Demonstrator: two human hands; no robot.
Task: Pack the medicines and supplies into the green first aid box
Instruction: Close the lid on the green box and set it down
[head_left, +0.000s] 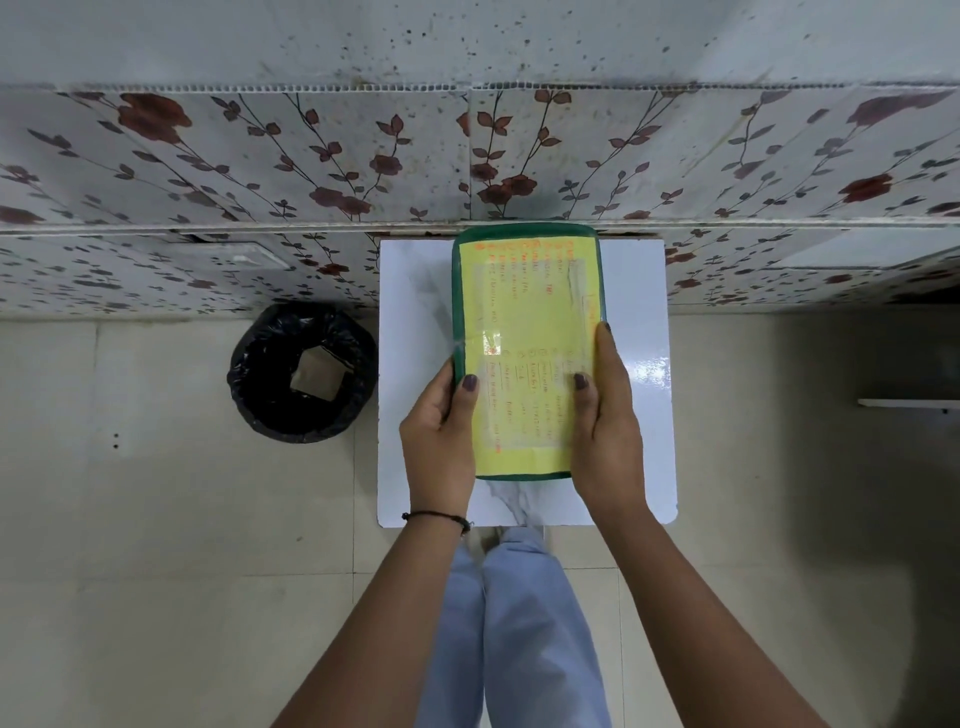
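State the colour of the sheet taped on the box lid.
Yellow with orange writing, head view.

We see a green first aid box (456, 291) whose lid carries a yellow label (524, 415) printed in orange. The table (636, 322) is glossy white with grey marbling, the bin liner (260, 364) black, the wall (260, 156) white with dark red flowers.
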